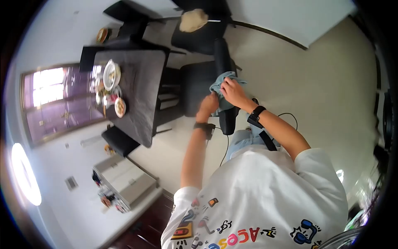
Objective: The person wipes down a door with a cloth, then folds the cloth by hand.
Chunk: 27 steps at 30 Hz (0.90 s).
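Note:
A blue-green cloth (pixel 227 76) is draped over the black backrest (pixel 227 122) of a chair, bunched around its middle. My right hand (pixel 234 92) holds the cloth from above, fingers bent into it. Just to the left, my left hand (pixel 208 103) grips the cloth's lower left part beside the backrest; its fingers are slightly blurred. The dark chair seat (pixel 195 83) extends to the left of the backrest. Black bands circle both wrists.
At the left stands a dark table (pixel 143 89) with a white dish (pixel 112 75) and a plate of food (pixel 120 107). Another chair (pixel 195 40) bears a beige cloth (pixel 193 20). A grey-white cabinet (pixel 126 178) is at lower left. A thin black cable hangs near my arms.

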Tool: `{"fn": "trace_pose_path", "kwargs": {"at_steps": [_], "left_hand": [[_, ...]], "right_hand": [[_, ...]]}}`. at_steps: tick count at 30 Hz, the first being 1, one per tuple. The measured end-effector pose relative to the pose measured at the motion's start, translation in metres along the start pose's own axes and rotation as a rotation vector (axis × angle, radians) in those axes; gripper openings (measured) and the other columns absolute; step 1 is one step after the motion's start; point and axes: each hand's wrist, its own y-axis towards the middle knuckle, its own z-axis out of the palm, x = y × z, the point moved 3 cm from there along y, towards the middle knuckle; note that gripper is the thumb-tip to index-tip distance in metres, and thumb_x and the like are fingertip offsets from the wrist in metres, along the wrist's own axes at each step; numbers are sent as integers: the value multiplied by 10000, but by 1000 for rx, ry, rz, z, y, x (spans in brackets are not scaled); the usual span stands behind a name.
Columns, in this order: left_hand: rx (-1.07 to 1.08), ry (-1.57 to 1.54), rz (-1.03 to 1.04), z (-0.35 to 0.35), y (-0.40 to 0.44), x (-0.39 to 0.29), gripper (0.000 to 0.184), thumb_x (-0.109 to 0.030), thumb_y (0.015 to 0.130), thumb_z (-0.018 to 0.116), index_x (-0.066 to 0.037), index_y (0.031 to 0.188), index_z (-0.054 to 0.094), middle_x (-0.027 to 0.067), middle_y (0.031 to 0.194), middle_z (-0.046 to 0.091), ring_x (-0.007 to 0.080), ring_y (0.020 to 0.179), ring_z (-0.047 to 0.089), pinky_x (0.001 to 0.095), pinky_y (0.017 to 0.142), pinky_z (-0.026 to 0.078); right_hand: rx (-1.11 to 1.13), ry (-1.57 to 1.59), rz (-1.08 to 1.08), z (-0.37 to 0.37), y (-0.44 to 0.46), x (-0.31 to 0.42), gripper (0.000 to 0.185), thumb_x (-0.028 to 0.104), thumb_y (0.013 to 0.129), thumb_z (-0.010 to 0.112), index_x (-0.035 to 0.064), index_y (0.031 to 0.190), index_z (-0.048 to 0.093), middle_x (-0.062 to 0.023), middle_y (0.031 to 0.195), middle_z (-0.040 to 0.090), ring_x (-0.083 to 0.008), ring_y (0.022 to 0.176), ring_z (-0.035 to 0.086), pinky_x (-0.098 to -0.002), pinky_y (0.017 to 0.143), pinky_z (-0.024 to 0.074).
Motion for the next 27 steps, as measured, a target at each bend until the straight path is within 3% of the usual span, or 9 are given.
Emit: {"fn": "trace_pose_path", "kwargs": {"at_steps": [4,7,10,18,20,22,24,26,27], "left_hand": [[-246,-56,128,49,-80,6,262,-231,1019,457,-5,956,573,252,927,680,449,844,665,527,714,546],[-328,-229,-188,47,-149,-22,290,-263,1029,475,-20,931,599,220,955,675,446,870,639,531,729,503],[-239,-395,-426,85,-210,-29,315,-288,1028,485,-25,930,628,224,971,683,449,882,642,528,747,503],[-408,-722,-597,193,-336,-68,299,-310,957,612,-39,1070,667,208,939,697,423,909,651,510,792,503],[-500,-805,-608,197,-375,-74,288,-316,969,607,-41,1038,658,195,913,693,417,880,648,510,776,502],[-573,-851,-592,201,-400,-83,302,-337,983,593,-44,1017,655,189,890,688,417,858,642,513,765,499],[-583,-854,-587,190,-417,-98,329,-366,996,575,-49,1021,661,184,888,692,416,849,644,510,769,500],[-553,-852,-607,181,-429,-114,354,-396,1003,564,-70,1083,674,188,911,704,410,857,654,498,786,510],[-526,-844,-624,178,-433,-122,374,-412,1003,563,-87,1143,684,193,936,713,406,869,663,488,800,519]], "right_hand": [[81,-27,-17,9,-29,19,134,151,884,668,30,873,612,-144,962,588,-369,866,596,-457,755,502],[118,-86,-64,19,-61,42,169,178,897,660,22,850,614,-150,939,592,-369,871,597,-454,767,500],[219,-132,-224,36,-108,63,177,185,902,659,21,852,613,-150,949,593,-374,879,596,-457,784,497],[515,85,-434,55,-168,71,120,95,859,669,24,956,667,-167,1001,629,-340,960,614,-432,861,493],[537,1,-321,66,-174,60,173,91,850,674,24,1009,694,-169,1005,648,-331,930,633,-432,846,506],[595,-21,-30,59,-171,63,222,80,872,662,7,1078,699,-162,974,693,-270,885,690,-403,797,553],[492,-150,-299,42,-150,59,217,78,896,635,4,1087,704,-156,921,714,-246,739,717,-359,672,578],[504,-233,-379,27,-130,58,189,94,911,636,31,1072,710,-178,1041,677,-323,918,687,-415,826,560],[520,-225,-383,28,-137,53,189,94,911,636,31,1072,710,-178,1041,677,-323,918,687,-415,826,560]]}}
